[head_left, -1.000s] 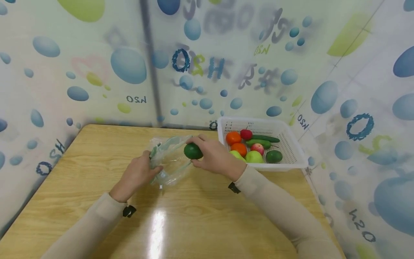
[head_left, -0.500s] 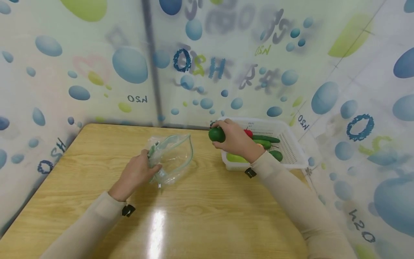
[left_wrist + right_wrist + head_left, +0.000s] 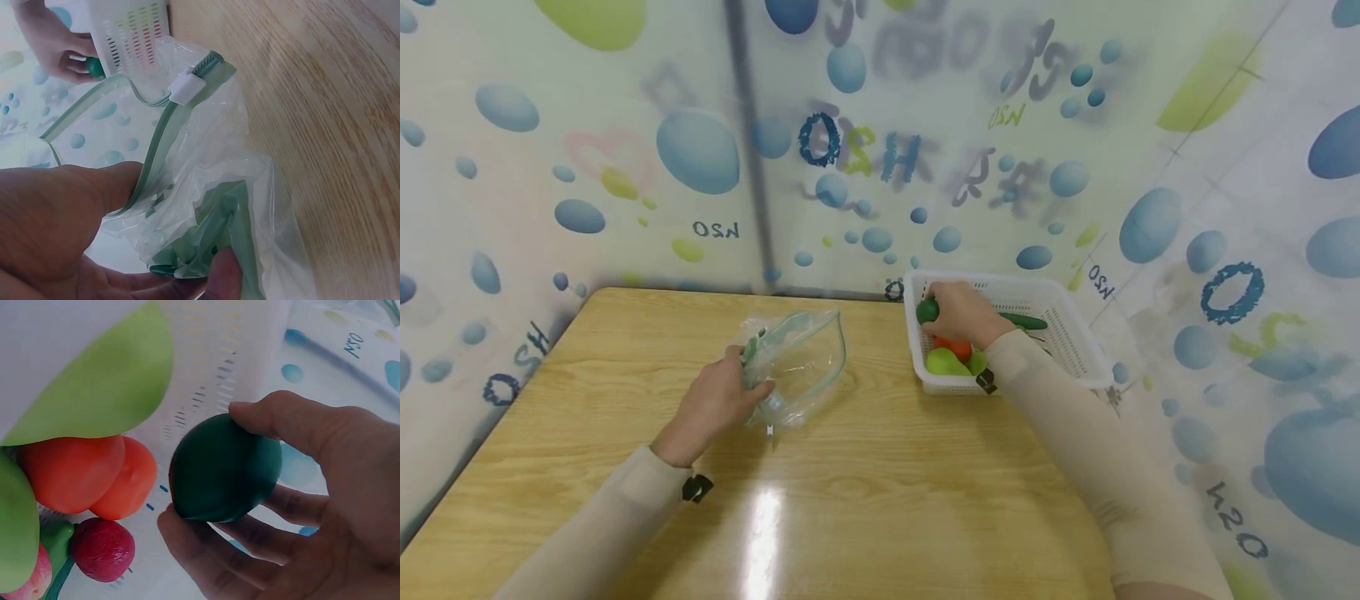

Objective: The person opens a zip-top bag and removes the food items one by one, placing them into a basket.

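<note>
My left hand [image 3: 715, 408] holds a clear zip bag [image 3: 805, 358] above the left-middle of the table, its green-edged mouth spread toward the right. In the left wrist view, thumb and fingers grip the bag's side near the green zip strip, and a white slider [image 3: 187, 89] sits on the strip. My right hand [image 3: 962, 312] is over the left end of a white basket [image 3: 1086, 337], with a dark green avocado [image 3: 225, 469] pinched between thumb and fingers. Beside it in the right wrist view are tomatoes [image 3: 75, 472], a small dark red fruit [image 3: 103, 550] and a green pear [image 3: 125, 381].
The slotted basket stands at the back right of the wooden table [image 3: 850, 500], close to the patterned wall [image 3: 880, 108]. A cucumber [image 3: 1024, 321] lies inside it. The sleeved right forearm [image 3: 1067, 425] covers part of the basket's front rim and contents.
From the bag's mouth, my right hand has carried the avocado rightward, over and down into the left end of the basket. My left hand and the bag have stayed nearly still.
</note>
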A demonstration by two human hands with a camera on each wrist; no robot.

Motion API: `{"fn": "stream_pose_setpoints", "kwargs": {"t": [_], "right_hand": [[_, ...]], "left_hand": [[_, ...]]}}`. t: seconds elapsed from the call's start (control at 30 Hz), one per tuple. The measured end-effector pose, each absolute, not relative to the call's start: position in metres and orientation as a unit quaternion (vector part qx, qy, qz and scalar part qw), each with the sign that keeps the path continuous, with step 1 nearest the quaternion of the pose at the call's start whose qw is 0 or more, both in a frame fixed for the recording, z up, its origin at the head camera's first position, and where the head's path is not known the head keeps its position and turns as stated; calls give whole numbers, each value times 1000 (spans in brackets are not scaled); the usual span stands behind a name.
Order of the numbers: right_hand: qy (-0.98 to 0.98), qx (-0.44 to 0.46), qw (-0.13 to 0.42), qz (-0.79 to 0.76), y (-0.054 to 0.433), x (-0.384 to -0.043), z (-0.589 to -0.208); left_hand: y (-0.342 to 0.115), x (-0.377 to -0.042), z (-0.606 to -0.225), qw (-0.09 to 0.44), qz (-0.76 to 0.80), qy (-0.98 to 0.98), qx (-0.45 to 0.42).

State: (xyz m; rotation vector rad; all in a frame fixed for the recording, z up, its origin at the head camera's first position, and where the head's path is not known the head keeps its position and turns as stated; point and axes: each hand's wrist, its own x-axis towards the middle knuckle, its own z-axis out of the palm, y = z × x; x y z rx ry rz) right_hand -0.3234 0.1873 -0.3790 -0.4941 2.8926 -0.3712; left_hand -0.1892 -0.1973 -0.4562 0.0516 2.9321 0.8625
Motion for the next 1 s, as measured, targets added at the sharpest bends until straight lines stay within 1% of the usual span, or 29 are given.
{"fn": "stream_pose_setpoints", "kwargs": {"t": [0.27,0.37,0.63,0.8,1.0], "right_hand": [[972,-148,158,-92,185,-332,-386],[971,-144,172,-84,184,-334,-387],[970,-155,165,-84,188,-336,-388],[972,-146,157,-99,192,-333,-384],[973,-145,138,-116,199,-320,-372]], "left_hand": [[-196,-188,-456,47,291,956,16],[-195,-189,-456,43,293,955,19],[-195,-192,-456,37,300,953,27],[-194,-193,-457,29,296,954,29],[-191,-192,-457,16,296,955,33]]}}
